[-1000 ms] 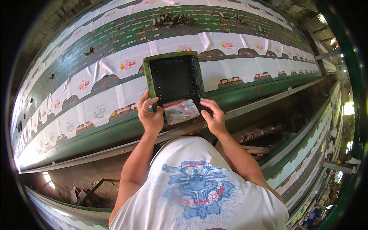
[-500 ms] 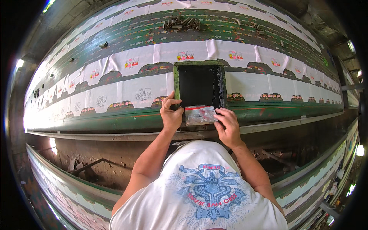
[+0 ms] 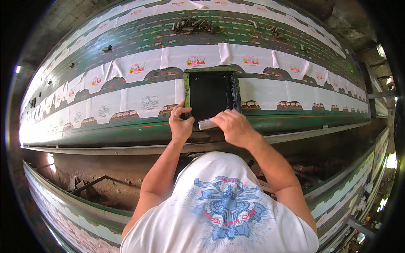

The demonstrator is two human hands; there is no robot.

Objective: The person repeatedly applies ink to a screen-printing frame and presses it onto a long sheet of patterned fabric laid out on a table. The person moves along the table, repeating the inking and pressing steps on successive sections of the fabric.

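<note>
A screen-printing frame (image 3: 187,90) with green-smeared edges and a black inner area (image 3: 211,95) lies on the near row of white fabric pieces. My left hand (image 3: 181,124) is closed at its lower left corner, thumb and fingers against the frame. A squeegee (image 3: 206,124), pale and scuffed, sits at the near end of the screen. My right hand (image 3: 237,127) wraps over it from the right and hides most of it; only its left end shows. I cannot tell whether the blade touches the screen.
The long green table (image 3: 139,134) carries rows of white fabric (image 3: 126,101); some pieces bear coloured cartoon prints, others on the left only dark outlines. Small dark rods (image 3: 192,25) are heaped farther back. A rail (image 3: 105,150) runs along the near edge, and another table (image 3: 63,206) stands behind me.
My right hand has shifted from the squeegee's right end to over its top. The squeegee has tilted, so its broad face no longer shows. My left hand stays at the frame.
</note>
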